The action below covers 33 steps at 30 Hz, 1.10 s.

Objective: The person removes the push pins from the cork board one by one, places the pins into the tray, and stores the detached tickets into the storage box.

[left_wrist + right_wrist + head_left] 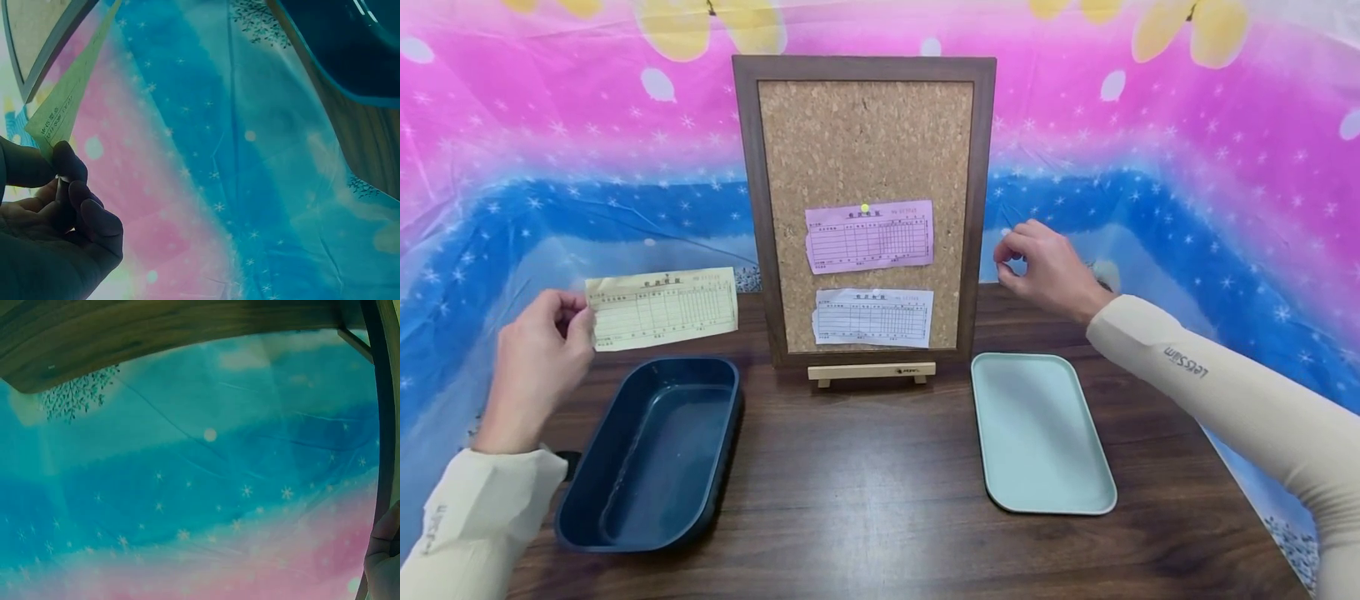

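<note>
My left hand (538,362) pinches the left edge of a pale yellow printed slip (662,308), holding it up above the back of the dark blue bin. In the left wrist view the slip (69,100) is seen nearly edge-on between thumb and finger. A framed corkboard (865,133) stands upright at the centre. It bears a pink slip (870,237) with a yellow pushpin (865,208) at its top, and a white slip (874,318) below. Right of the board, my right hand (1048,265) has its thumb and forefinger curled together; nothing is visible between the tips.
On the wooden table (865,500), a deep dark blue bin (726,417) stands at left and a shallow pale green tray (1045,433) lies at right. A small wooden easel (872,372) supports the board. A patterned cloth (1187,167) hangs behind.
</note>
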Motion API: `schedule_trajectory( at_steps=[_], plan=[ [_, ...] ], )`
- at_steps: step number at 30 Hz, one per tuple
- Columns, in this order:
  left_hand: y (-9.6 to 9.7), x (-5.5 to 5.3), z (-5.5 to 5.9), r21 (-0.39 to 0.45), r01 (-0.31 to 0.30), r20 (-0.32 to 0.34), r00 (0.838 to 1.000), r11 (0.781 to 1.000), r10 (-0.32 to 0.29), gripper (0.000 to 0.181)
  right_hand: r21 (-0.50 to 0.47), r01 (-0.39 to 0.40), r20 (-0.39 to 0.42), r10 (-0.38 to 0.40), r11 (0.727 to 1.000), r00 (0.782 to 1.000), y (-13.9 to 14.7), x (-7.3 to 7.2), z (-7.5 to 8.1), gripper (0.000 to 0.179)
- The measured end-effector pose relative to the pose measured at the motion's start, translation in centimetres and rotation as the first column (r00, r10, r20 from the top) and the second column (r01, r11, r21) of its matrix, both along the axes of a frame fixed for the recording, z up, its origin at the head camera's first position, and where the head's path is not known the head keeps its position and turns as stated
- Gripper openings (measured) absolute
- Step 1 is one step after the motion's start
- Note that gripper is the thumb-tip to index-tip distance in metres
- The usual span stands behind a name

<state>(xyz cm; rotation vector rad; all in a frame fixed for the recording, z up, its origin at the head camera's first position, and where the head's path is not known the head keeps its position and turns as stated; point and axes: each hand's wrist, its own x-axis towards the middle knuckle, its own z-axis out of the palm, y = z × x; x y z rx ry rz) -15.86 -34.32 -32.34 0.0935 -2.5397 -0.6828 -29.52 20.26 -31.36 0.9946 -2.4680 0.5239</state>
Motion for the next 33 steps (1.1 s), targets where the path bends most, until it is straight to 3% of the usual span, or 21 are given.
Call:
schedule_trajectory(
  at_steps=[10,17,22,33],
  plan=[
    [0.0,1.2,-1.9,-0.011,0.029,0.130,0.991,1.000,-0.027,0.025,0.009,-0.006,0.023,0.005,1.000,1.000,0.9,0.9,-2.9,0.010],
    [0.0,2.0,-2.9,-0.008,0.018,0.176,0.984,1.000,-0.016,0.024,0.017,0.020,0.062,-0.021,1.000,0.998,1.7,1.4,-4.4,0.010],
    [-0.3,2.1,-3.4,-0.031,0.045,0.203,0.978,0.999,-0.037,0.022,0.026,0.039,0.082,-0.041,0.999,0.996,1.9,1.7,-5.2,0.010],
    [-0.7,2.7,-4.5,-0.039,0.085,0.355,0.932,0.996,-0.066,0.022,0.039,0.071,0.168,-0.077,0.997,0.983,2.7,2.7,-9.3,0.011]
  ],
)
